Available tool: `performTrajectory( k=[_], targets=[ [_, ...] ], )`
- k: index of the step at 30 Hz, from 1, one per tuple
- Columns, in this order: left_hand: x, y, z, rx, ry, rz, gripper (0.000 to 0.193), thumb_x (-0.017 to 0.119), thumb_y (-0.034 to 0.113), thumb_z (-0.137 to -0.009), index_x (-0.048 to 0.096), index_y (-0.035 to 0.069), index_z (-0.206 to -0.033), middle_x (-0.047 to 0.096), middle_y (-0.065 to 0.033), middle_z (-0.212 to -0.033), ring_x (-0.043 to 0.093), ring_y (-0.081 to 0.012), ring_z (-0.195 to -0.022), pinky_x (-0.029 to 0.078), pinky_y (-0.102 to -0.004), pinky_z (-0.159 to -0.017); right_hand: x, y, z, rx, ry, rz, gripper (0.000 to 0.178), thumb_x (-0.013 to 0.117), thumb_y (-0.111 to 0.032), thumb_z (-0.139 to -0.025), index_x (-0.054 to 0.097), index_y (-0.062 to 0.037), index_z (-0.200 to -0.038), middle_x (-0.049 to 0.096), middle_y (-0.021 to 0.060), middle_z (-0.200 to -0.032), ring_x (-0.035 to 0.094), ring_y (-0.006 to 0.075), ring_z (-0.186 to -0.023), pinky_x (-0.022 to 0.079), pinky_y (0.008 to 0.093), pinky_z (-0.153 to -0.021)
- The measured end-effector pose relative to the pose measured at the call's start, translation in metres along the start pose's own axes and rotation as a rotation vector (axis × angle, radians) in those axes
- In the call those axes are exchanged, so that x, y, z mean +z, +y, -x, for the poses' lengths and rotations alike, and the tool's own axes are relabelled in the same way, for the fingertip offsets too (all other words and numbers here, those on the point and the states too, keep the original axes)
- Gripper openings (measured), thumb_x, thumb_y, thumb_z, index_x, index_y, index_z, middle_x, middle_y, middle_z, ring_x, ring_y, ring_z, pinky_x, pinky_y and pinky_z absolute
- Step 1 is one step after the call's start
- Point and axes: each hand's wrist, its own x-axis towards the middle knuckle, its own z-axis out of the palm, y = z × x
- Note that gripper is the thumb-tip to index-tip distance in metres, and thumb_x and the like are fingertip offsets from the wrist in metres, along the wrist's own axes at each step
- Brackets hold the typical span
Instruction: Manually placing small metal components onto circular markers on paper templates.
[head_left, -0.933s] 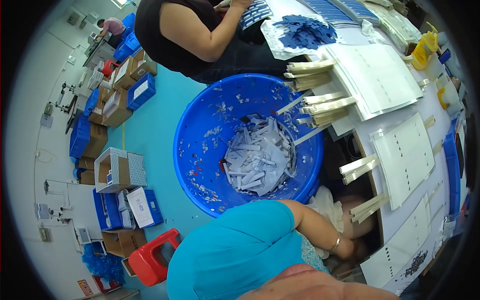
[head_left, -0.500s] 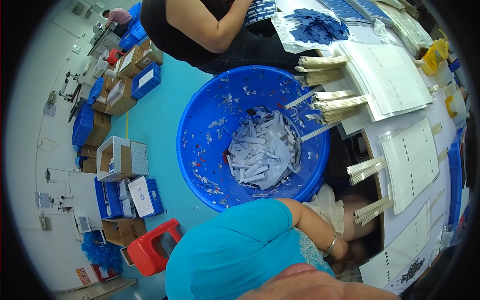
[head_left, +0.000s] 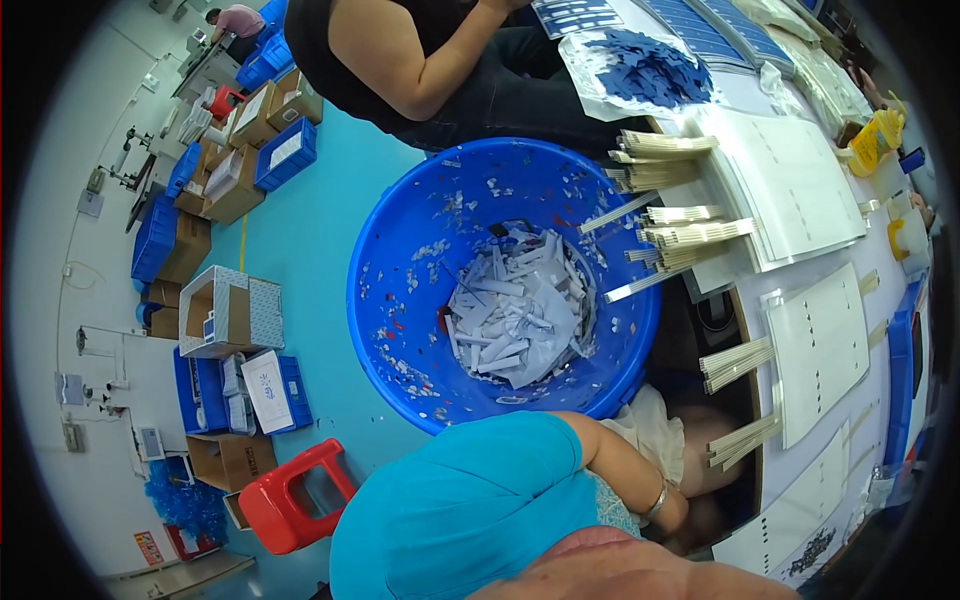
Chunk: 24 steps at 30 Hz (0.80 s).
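Head view: left hand (head_left: 672, 512) low beside the table (head_left: 770, 472), grip cannot be told; right hand unseen; dotted white sheet (head_left: 800, 505) lies nearest, on tabletop; jutting pale strips (head_left: 742, 445) probably best kept unbent.

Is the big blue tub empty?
No, a pile of white scraps lies at the bottom of the blue tub.

Marked in blue on the white panel (head_left: 265, 392) near the right edge of the blue crate (head_left: 297, 390); printed dark toward the right edge of the brown carton (head_left: 236, 460); too small to read.
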Motion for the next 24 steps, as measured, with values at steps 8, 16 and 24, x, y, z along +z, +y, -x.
performTrajectory(
  k=[8,16,24],
  targets=[
    [-0.009,-0.008,0.018,0.012,0.027,-0.065,0.022,0.061,0.018,-0.102,0.076,0.009,-0.116,0.076,-0.0173,-0.115,0.073,-0.0348,-0.103,0.057,-0.0489,-0.091,0.011,0.002,0.000,-0.006,-0.040,-0.040,0.030,0.057,-0.019,-0.116,0.065,-0.0012,-0.139,0.068,0.0161,-0.129,0.065,0.0265,-0.119,0.055,0.0374,-0.105],
    [0.002,-0.014,-0.001,0.066,0.063,-0.119,0.020,0.063,0.017,-0.099,0.077,0.010,-0.112,0.077,-0.0161,-0.111,0.074,-0.0343,-0.100,0.057,-0.0491,-0.088,0.003,-0.001,0.001,-0.015,-0.048,-0.051,0.031,0.056,-0.019,-0.116,0.064,-0.0016,-0.140,0.067,0.0159,-0.130,0.064,0.0260,-0.120,0.054,0.0371,-0.106],
    [0.011,-0.024,-0.043,0.061,0.109,-0.183,0.019,0.066,0.017,-0.096,0.078,0.010,-0.108,0.078,-0.0149,-0.107,0.074,-0.0338,-0.097,0.058,-0.0492,-0.085,0.012,-0.003,-0.008,-0.022,-0.112,-0.082,0.032,0.056,-0.020,-0.116,0.063,-0.0020,-0.142,0.067,0.0156,-0.131,0.064,0.0254,-0.121,0.054,0.0367,-0.107]
  ],
)
